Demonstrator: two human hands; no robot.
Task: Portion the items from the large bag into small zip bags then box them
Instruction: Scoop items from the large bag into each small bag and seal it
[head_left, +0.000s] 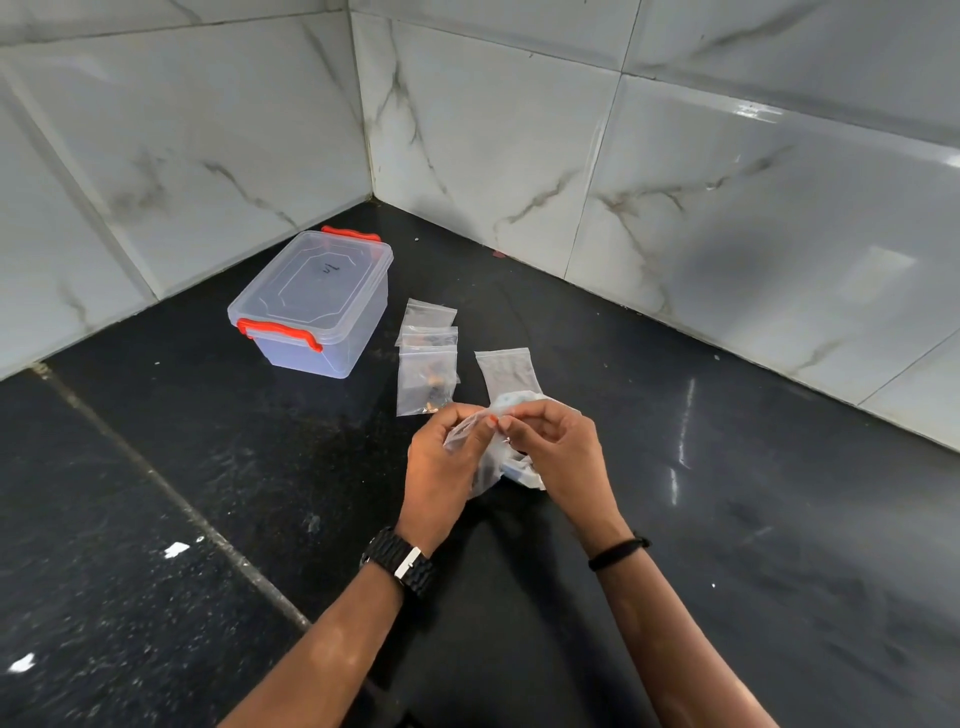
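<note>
Bags: the task's things lie across the middle of a black counter (156, 467), in the corner of a tiled wall (727, 208)
Box (311, 304): far left, clear with red latches, lid on, standing well apart from both hands
Filled zips (427, 358): a short overlapping row just right of the box; the nearest one shows small brownish items inside, and its near edge sits just beyond the left hand
Left hand (441, 462): fingers curled, pinching the left side of the big bag's mouth; a black watch (400, 564) on the wrist
Big bag (491, 467): crumpled clear plastic held between the two hands, above the counter; what is in it is mostly hidden
Right hand (556, 447): thumb and forefinger pinching the same mouth from the right, fingertips almost meeting the left's; a black band (618, 553) on the wrist
Empty zip (509, 371): flat on the counter just beyond the big bag, long axis running away from the person, tilted slightly left
Key relation: the empty zip lies straight ahead of the right hand, which looks the nearer one to reach it
Progress: partway, I judge; nothing boxed yet
</note>
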